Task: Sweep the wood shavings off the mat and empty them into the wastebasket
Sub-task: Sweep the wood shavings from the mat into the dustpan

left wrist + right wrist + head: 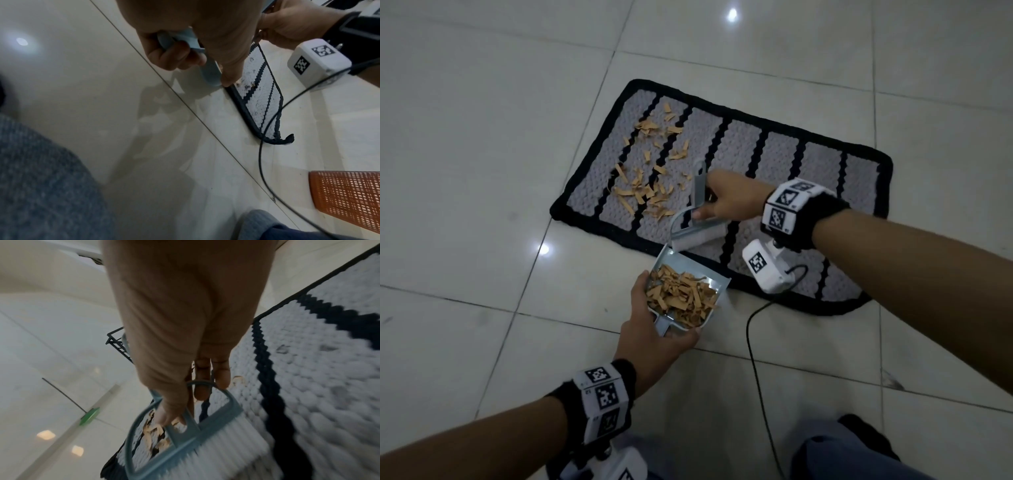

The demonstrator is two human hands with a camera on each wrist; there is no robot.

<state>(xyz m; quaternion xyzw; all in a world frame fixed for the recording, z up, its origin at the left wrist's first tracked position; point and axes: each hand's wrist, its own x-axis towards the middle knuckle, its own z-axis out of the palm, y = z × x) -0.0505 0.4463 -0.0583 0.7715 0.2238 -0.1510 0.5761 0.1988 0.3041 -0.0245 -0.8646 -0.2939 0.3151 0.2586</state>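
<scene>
A grey mat [774, 154] with black stripes and a black border lies on the tiled floor. Tan wood shavings [650, 178] are scattered over its left part. My left hand [654, 329] grips the handle of a pale blue dustpan [671, 267], which holds a heap of shavings [681, 298] and sits at the mat's near edge. My right hand [726, 197] grips a blue hand brush [697, 222] with white bristles [226, 449], just above the dustpan's mouth. In the left wrist view an orange mesh wastebasket [347, 203] stands at the lower right.
A black cable [756, 359] runs across the floor from the right wrist camera toward my legs. My blue-trousered knees [835, 455] are at the bottom of the head view. A black wire rack [117, 344] shows past the mat in the right wrist view.
</scene>
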